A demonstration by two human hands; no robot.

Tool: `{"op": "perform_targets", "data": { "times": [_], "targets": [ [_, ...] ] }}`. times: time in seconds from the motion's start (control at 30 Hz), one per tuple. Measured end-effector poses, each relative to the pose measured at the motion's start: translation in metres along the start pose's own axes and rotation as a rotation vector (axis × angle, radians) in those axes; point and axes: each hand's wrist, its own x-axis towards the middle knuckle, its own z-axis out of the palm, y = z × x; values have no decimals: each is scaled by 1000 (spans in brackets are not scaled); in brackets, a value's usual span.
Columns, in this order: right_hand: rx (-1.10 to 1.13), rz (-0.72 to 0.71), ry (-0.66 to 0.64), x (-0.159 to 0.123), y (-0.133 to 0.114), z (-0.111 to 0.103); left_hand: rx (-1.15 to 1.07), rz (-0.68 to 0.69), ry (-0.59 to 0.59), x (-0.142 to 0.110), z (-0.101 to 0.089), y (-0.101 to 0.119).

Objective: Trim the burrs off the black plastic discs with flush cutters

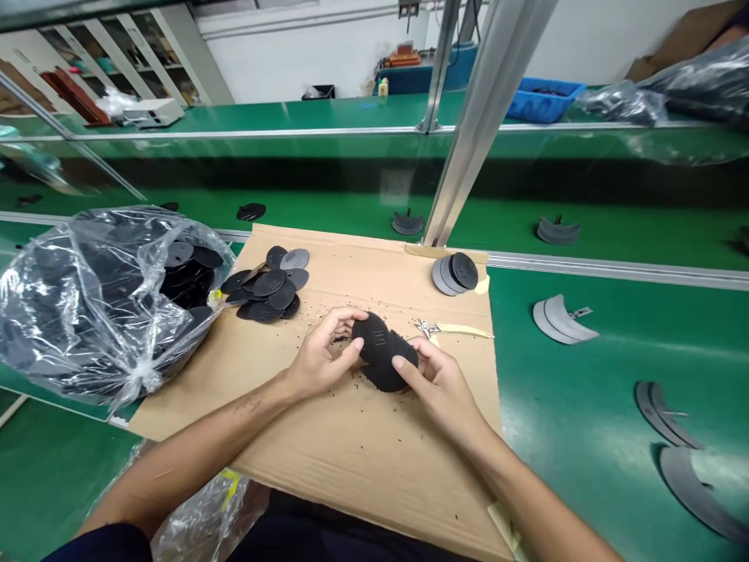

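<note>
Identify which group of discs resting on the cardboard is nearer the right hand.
The compact stack of discs near the far right corner, beyond the pliers; the other group is a loose heap beside the bag.

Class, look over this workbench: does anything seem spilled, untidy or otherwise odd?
Small dark crumbs litter the cardboard around the left hand and right hand, so it looks untidy. The loose discs beside the plastic bag overlap haphazardly, unlike the neater stack at the cardboard's far right corner.
</note>
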Motion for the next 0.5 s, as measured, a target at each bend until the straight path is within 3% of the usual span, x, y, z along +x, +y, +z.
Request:
{"op": "perform_targets", "data": {
  "times": [0.07,0.27,0.5],
  "targets": [
    [-45,-2,-16,-1,0,1,50,33,-62,0,-3,1],
    [-179,-11,-19,0,2,-1,204,299,-178,5,-6,7],
    [-264,-45,-12,-2,3,0,293,373,-190,2,-5,2]
  ]
}}
